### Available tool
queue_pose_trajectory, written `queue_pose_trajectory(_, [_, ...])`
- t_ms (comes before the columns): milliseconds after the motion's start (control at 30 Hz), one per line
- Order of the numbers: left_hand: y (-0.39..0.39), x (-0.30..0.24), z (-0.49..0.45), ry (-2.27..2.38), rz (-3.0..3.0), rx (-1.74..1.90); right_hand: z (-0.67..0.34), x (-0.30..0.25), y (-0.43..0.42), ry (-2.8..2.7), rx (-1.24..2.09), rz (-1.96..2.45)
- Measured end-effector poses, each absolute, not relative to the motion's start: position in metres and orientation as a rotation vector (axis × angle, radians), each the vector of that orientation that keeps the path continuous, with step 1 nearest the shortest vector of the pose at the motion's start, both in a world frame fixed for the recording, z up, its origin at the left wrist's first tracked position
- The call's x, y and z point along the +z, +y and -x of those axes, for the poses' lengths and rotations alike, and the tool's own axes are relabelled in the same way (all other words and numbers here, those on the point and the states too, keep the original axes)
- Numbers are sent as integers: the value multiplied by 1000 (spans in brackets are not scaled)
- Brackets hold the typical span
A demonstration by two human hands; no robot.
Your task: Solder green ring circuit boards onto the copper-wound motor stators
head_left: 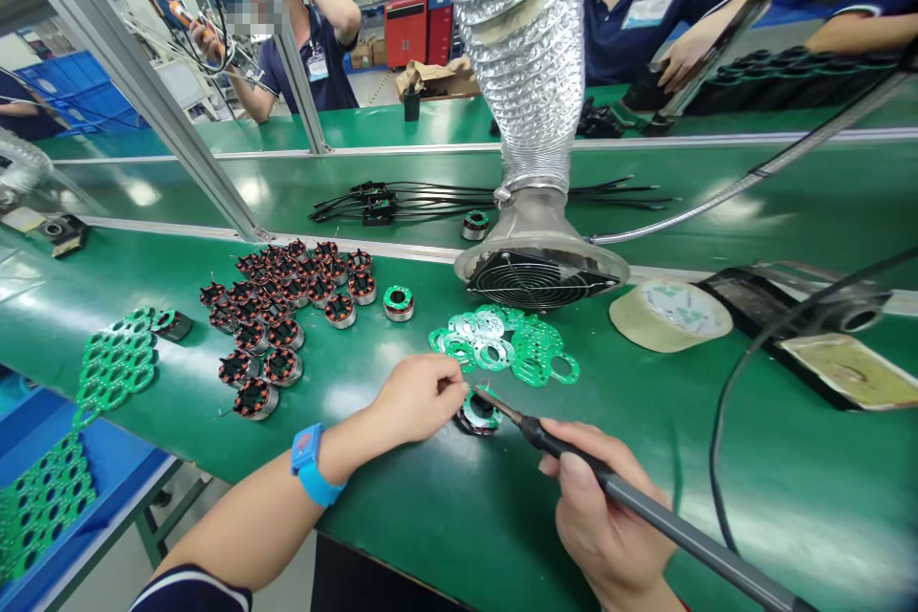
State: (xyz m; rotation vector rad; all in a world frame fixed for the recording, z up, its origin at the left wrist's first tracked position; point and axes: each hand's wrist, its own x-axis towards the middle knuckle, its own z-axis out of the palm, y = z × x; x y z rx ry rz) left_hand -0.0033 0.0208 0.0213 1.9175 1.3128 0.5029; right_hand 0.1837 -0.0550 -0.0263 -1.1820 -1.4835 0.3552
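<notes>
- My right hand [603,531] is wrapped around a soldering iron [688,531], like holding a fat pen.
- My left hand [420,397] has its fingers curled and its fingertips pinched together at the edge of a motor stator [475,429]. I cannot tell if they grip the stator, a thin wire or nothing.
- That stator sits on the green counter [430,492], right in front of me. A ring board [494,418] lies flat on top of it. The iron's tip is at the ring's edge, but I can't tell if they touch. I'd say this one is partway done.
- Just past my hands is a messy pile of loose ring boards [532,349], some showing a white side and some green. These are not on any stator.
- Farther out, one lone stator [400,311] wears a green ring on top. It looks done to me, but I can't see its joints well.
- Left of it is a big bunch of copper-wound stators [283,292]. I see no rings on them, so most of the work looks left.
- Out at the far left, a green sheet of ring boards [115,368] lies near the counter's edge, and more sheets [50,502] are in a blue bin [140,495].
</notes>
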Motion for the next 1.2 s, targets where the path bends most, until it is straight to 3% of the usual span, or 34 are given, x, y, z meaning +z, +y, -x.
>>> queue_pose_trajectory(500, [16,14,0,1335,-1993,571,-182,-24,-54,-1453,407,1159])
queue_pose_trajectory(867, [17,8,-4,1353,-1968,615,-169,-22,-39,-1595,387,1451])
queue_pose_trajectory(1067, [21,10,3,1253,-1697,536,-169,-29,-38,-1731,463,1508])
queue_pose_trajectory(1200, [10,14,7,1124,-1927,436,-166,-32,-39,-1629,518,1548])
